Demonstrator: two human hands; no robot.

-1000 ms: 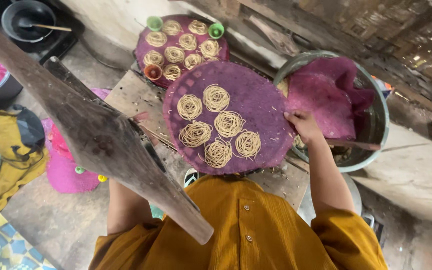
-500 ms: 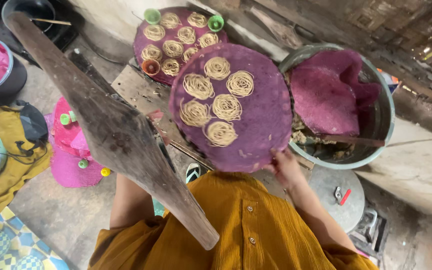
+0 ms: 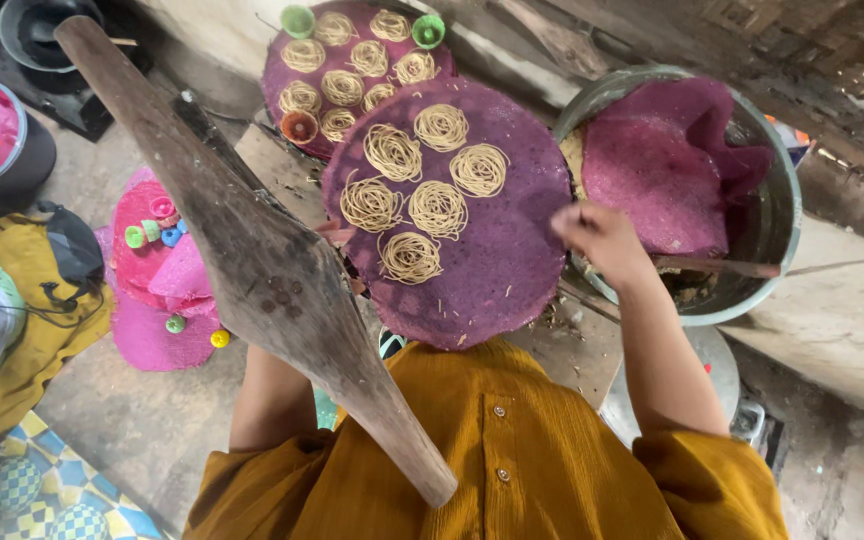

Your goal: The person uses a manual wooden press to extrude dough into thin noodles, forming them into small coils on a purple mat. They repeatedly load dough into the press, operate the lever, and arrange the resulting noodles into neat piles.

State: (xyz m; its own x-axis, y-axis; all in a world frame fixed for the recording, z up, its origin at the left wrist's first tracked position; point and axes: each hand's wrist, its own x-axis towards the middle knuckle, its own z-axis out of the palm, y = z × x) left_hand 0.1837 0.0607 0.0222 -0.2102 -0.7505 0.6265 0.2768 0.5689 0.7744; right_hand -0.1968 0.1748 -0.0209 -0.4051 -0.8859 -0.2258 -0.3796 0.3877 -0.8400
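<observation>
In the head view, the right hand [image 3: 600, 235] is gripping the edge of a round purple mat [image 3: 449, 210], its fingers [image 3: 574, 222] curled together and clamped on the mat's rim. The mat is lying flat just left of those fingers, above the person's ochre shirt [image 3: 512, 460], and five coils of pale noodles [image 3: 420, 180] are sitting on its far half, well left of the fingers. The left hand is hiding behind a long wooden lever [image 3: 252, 250] that is slanting across the view from upper left to lower centre, so whether its fingers are apart or together cannot be told; only the bare left forearm [image 3: 270, 395] is showing beneath the lever. Beyond the held mat, further from the fingers, a second purple mat [image 3: 297, 55] is lying with more noodle coils and small green and orange cups on it. Just right of the fingers a large metal basin [image 3: 767, 250] is holding a crumpled magenta mat [image 3: 657, 165]. Far left of the fingers, pink mats [image 3: 157, 300] with small coloured cups are lying on the floor [image 3: 142, 420], beside a yellow cloth [image 3: 32, 350].
</observation>
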